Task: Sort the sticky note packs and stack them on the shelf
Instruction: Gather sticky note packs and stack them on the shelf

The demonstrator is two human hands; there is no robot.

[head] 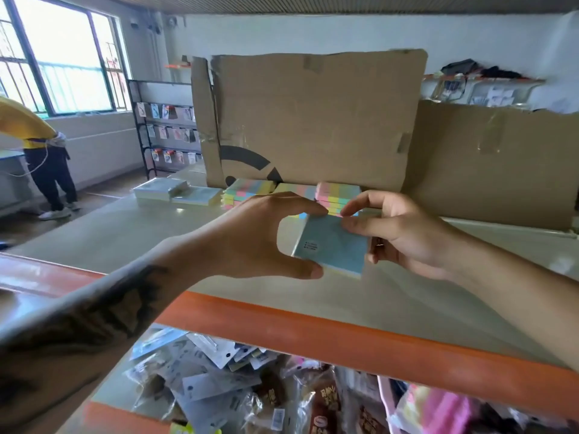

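Note:
A blue sticky note pack (332, 247) with a small label hangs above the pale shelf top (188, 233). My left hand (260, 236) pinches its left edge between thumb and fingers. My right hand (404, 233) grips its right side, thumb on top. Behind them, stacks of pastel striped sticky note packs (247, 191) (336, 194) stand against a cardboard sheet. Two white packs (175, 191) lie further left on the shelf.
Tall cardboard sheets (313, 120) wall off the back of the shelf. An orange shelf beam (344, 339) runs across the front. Below it lie many bagged goods (235, 386). A person (40, 145) stands at the left by a window, near a wire display rack (166, 130).

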